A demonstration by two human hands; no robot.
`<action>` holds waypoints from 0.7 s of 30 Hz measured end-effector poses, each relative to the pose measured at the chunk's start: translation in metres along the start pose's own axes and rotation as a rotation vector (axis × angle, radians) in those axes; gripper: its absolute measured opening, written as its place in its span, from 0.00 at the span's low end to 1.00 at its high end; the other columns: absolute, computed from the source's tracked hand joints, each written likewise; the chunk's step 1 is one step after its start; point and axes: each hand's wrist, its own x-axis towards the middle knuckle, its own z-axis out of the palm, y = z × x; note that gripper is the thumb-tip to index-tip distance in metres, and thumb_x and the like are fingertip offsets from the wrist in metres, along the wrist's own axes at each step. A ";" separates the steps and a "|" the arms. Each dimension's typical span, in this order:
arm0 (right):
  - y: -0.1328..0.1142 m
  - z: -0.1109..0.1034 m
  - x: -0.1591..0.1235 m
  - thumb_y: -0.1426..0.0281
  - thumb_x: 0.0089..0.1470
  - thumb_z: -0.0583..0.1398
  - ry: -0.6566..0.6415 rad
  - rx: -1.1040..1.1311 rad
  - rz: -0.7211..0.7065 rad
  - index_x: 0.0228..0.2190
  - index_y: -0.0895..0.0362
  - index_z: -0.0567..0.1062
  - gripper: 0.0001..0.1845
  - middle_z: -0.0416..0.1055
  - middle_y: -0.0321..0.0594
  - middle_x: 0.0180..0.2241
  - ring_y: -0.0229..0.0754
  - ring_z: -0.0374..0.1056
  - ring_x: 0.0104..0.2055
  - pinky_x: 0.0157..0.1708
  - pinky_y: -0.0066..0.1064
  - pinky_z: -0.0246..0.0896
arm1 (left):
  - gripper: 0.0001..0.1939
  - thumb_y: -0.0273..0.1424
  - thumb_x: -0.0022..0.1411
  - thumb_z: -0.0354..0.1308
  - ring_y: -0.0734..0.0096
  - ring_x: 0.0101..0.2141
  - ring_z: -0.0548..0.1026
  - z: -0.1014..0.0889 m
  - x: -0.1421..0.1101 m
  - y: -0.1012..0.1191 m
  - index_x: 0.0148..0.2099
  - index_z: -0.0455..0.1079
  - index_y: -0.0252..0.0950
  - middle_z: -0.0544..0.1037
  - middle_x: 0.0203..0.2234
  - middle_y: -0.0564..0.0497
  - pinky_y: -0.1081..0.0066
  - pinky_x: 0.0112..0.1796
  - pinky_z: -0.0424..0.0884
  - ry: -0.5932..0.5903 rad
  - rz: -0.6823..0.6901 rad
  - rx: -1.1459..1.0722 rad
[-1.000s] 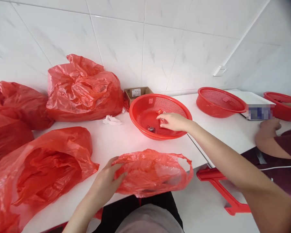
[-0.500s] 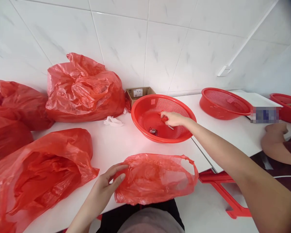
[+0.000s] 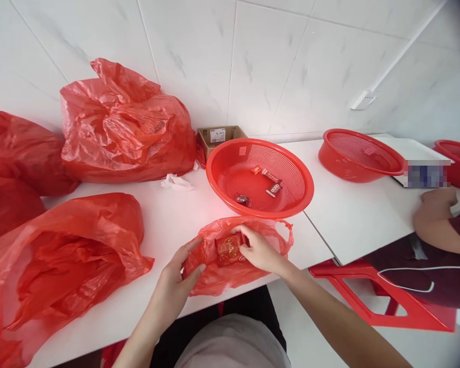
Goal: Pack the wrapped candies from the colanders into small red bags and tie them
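A thin red plastic bag (image 3: pixel 214 283) lies at the table's front edge with its mouth open toward me. At its left end, my left hand (image 3: pixel 178 271) holds the bag's edge, thumb and fingers curved around it. My right hand (image 3: pixel 261 251) is over the bag and pinches a dark red packet with gold print (image 3: pixel 229 249) by its right side. Just behind the bag stands a red perforated basket (image 3: pixel 233 181). Inside it lie a few small wrapped snacks, among them a dark wrapped piece (image 3: pixel 242 200) and a red-and-white one (image 3: pixel 274 189).
Large red plastic bags, one bulky and closed (image 3: pixel 126 133), another gaping (image 3: pixel 134 230), fill the left side. A small cardboard box (image 3: pixel 205 137) and crumpled white tissue (image 3: pixel 177 182) sit behind. To the right are another red basket (image 3: pixel 360 168), a red stool (image 3: pixel 368 301) and a co-worker's arm (image 3: pixel 433 220).
My right hand has come from the basket to the bag and now holds the gold-printed packet there. The bag has shifted slightly back toward the basket. Several snacks in the basket are now uncovered.
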 end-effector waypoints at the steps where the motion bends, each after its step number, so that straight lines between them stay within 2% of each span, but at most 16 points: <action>1: 0.003 0.001 0.000 0.77 0.51 0.53 0.034 -0.066 0.014 0.50 0.53 0.69 0.24 0.73 0.39 0.40 0.40 0.68 0.36 0.42 0.36 0.64 | 0.28 0.40 0.61 0.57 0.60 0.63 0.63 0.001 -0.002 -0.001 0.63 0.64 0.44 0.68 0.61 0.47 0.59 0.62 0.58 0.019 0.021 -0.003; 2: 0.003 0.000 -0.001 0.74 0.53 0.54 0.059 -0.126 0.023 0.53 0.53 0.68 0.24 0.74 0.41 0.42 0.42 0.69 0.38 0.44 0.38 0.64 | 0.27 0.40 0.61 0.57 0.61 0.62 0.64 0.003 -0.003 -0.002 0.62 0.65 0.44 0.69 0.61 0.47 0.59 0.62 0.58 0.040 0.044 -0.007; 4: -0.001 -0.004 -0.003 0.66 0.56 0.57 0.082 -0.250 0.023 0.58 0.53 0.66 0.27 0.72 0.46 0.50 0.49 0.69 0.49 0.51 0.43 0.63 | 0.24 0.38 0.61 0.58 0.61 0.60 0.66 0.004 -0.007 0.000 0.59 0.69 0.45 0.70 0.58 0.48 0.60 0.62 0.59 0.093 0.083 -0.011; 7: -0.008 -0.009 -0.007 0.56 0.52 0.62 0.031 -0.416 0.020 0.62 0.48 0.63 0.37 0.63 0.46 0.61 0.58 0.61 0.61 0.57 0.48 0.58 | 0.19 0.38 0.60 0.59 0.60 0.56 0.70 0.000 -0.013 0.008 0.53 0.75 0.45 0.74 0.52 0.48 0.62 0.58 0.63 0.188 0.097 -0.013; 9: -0.009 -0.011 -0.006 0.56 0.54 0.62 -0.034 -0.471 0.053 0.62 0.45 0.63 0.36 0.64 0.45 0.61 0.58 0.63 0.60 0.54 0.49 0.61 | 0.17 0.40 0.59 0.61 0.59 0.53 0.72 -0.009 -0.017 0.014 0.50 0.77 0.44 0.76 0.49 0.49 0.64 0.56 0.66 0.280 0.080 -0.042; 12: -0.005 -0.015 -0.002 0.57 0.58 0.57 -0.147 -0.464 0.189 0.62 0.44 0.62 0.31 0.70 0.46 0.56 0.57 0.71 0.51 0.43 0.45 0.67 | 0.21 0.43 0.55 0.64 0.57 0.55 0.71 -0.027 -0.022 0.018 0.51 0.77 0.46 0.77 0.51 0.50 0.62 0.59 0.63 0.405 0.008 -0.083; 13: -0.005 -0.017 -0.002 0.57 0.59 0.56 -0.181 -0.461 0.223 0.63 0.44 0.61 0.31 0.71 0.47 0.56 0.57 0.72 0.50 0.40 0.44 0.68 | 0.23 0.45 0.54 0.65 0.55 0.56 0.70 -0.032 -0.023 0.018 0.52 0.76 0.47 0.76 0.52 0.51 0.60 0.60 0.62 0.406 -0.014 -0.077; 15: -0.011 -0.023 -0.006 0.58 0.57 0.58 -0.225 -0.493 0.231 0.64 0.43 0.59 0.34 0.69 0.47 0.57 0.59 0.71 0.51 0.38 0.44 0.68 | 0.28 0.47 0.51 0.67 0.52 0.59 0.67 -0.038 -0.024 0.017 0.54 0.75 0.48 0.75 0.55 0.52 0.57 0.61 0.60 0.329 -0.036 -0.041; 18: -0.037 -0.041 -0.023 0.58 0.56 0.60 -0.255 -0.553 0.101 0.65 0.42 0.57 0.38 0.60 0.45 0.64 0.61 0.65 0.59 0.47 0.47 0.66 | 0.32 0.50 0.52 0.65 0.51 0.62 0.63 -0.034 -0.025 0.016 0.58 0.72 0.48 0.73 0.58 0.51 0.56 0.62 0.59 0.223 -0.050 -0.028; 21: -0.077 -0.070 -0.034 0.56 0.57 0.60 -0.348 -0.434 -0.156 0.63 0.39 0.61 0.34 0.60 0.38 0.64 0.52 0.64 0.61 0.53 0.40 0.64 | 0.32 0.53 0.64 0.49 0.54 0.61 0.65 -0.025 -0.025 0.017 0.65 0.63 0.47 0.70 0.61 0.49 0.59 0.58 0.65 0.275 -0.087 -0.214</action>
